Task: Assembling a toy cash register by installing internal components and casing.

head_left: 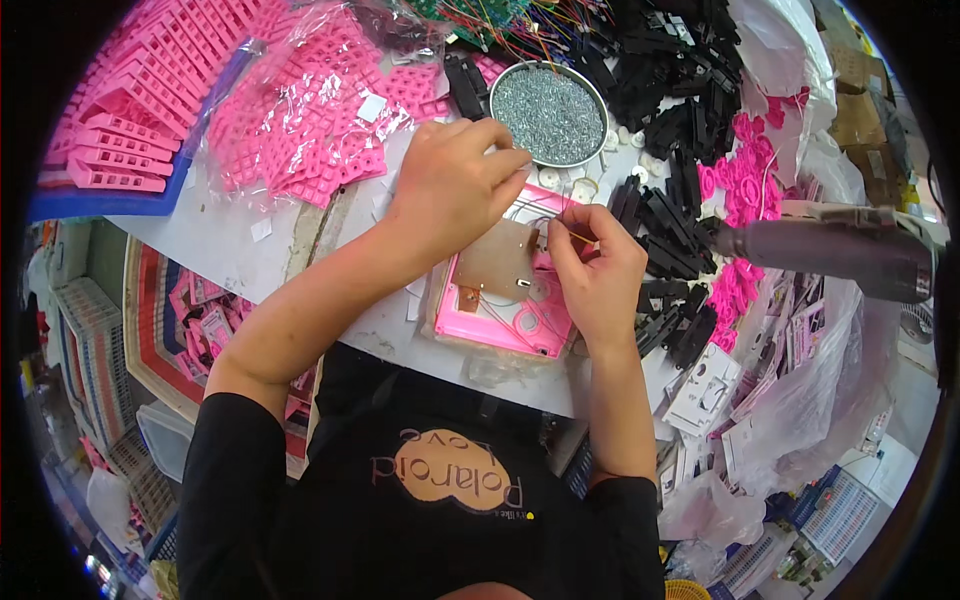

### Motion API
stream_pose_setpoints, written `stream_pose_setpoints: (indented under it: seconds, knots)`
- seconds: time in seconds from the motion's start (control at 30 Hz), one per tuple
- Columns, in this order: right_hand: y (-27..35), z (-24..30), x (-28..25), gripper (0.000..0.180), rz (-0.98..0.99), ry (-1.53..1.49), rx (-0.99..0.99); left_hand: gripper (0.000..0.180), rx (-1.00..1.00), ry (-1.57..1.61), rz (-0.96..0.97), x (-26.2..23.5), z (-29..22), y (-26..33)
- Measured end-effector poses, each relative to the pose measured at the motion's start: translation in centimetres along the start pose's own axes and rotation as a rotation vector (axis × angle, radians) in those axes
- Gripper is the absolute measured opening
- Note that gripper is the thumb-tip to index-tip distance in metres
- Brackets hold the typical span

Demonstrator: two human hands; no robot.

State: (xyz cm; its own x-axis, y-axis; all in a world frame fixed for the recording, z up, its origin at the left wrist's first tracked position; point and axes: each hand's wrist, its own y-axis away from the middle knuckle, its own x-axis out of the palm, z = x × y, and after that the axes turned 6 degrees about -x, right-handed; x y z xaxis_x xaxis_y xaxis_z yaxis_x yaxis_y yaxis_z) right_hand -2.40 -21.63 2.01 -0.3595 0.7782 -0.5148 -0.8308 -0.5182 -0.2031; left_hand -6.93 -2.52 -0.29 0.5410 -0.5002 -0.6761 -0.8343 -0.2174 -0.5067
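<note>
In front of me lies a pink plastic casing [480,328], open side up, with a flat brownish plate [497,262] and thin wires inside. My right hand [603,275] is over its right side, thumb and forefinger pinched on a thin yellowish wire. Above the casing's far left corner is my left hand [450,180], fingers curled and pressed together; whatever is between the fingertips is too small to make out. Just beyond both hands stands a round metal bowl [606,118] full of small silvery screws [548,112].
Pink grid-like parts [290,130] in clear plastic lie left, beside a blue tray [195,165] of stacked pink pieces. Black parts [675,225] and pink rings [745,190] heap up right. A dark cylindrical tool [830,258] juts in from the right. Coloured wires [530,30] lie behind.
</note>
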Motion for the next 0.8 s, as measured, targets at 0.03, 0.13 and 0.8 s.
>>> stream_pose_setpoints:
  seconds: [0.03,0.13,0.8]
  knots:
    - [0.1,-0.1,0.0,0.01,-0.013,-0.013,0.019,0.018,0.078,-0.046,-0.057,-0.2,-0.4,0.1]
    - [0.0,-0.5,0.0,0.013,0.011,-0.043,0.035,0.015,0.13,0.184,-0.026,0.4,-0.8,1.0]
    - [-0.4,1.1,-2.9,0.03,0.222,0.402,-0.719,0.016,0.012,0.304,0.396,0.0,0.6,0.2]
